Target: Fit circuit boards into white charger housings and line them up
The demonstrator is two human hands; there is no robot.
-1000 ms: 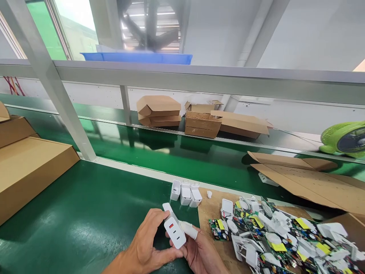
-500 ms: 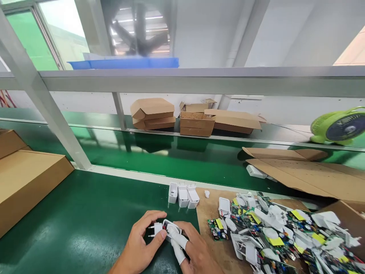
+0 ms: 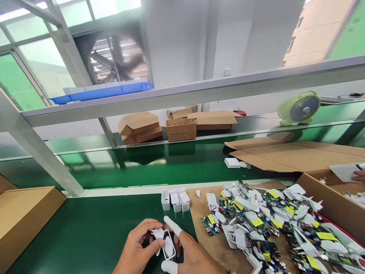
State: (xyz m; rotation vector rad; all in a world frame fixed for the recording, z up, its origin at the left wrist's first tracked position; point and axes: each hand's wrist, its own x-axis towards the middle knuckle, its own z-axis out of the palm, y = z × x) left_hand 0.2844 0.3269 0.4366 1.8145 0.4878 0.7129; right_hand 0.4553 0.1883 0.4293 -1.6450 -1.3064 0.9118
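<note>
A white charger (image 3: 166,245) with its plug prongs showing sits between both my hands at the bottom of the view, low over the green mat. My left hand (image 3: 137,251) curls round its left side, with finger and thumb on the prong end. My right hand (image 3: 186,255) holds the right side; white finger cots cover its index finger and thumb. Three white chargers (image 3: 175,199) stand in a row on the mat just beyond my hands.
A pile of circuit boards and white shells (image 3: 268,220) covers a cardboard sheet at right. Cardboard boxes sit at left (image 3: 25,213) and far right (image 3: 333,201). Folded cartons (image 3: 176,125), a green fan (image 3: 299,108), a slanted post (image 3: 37,152). Another person's hand (image 3: 359,176) at the right edge.
The charger went from port face up to lying low with its prongs showing between my hands. The camera tilted up and swung right, bringing more of the right side into view.
</note>
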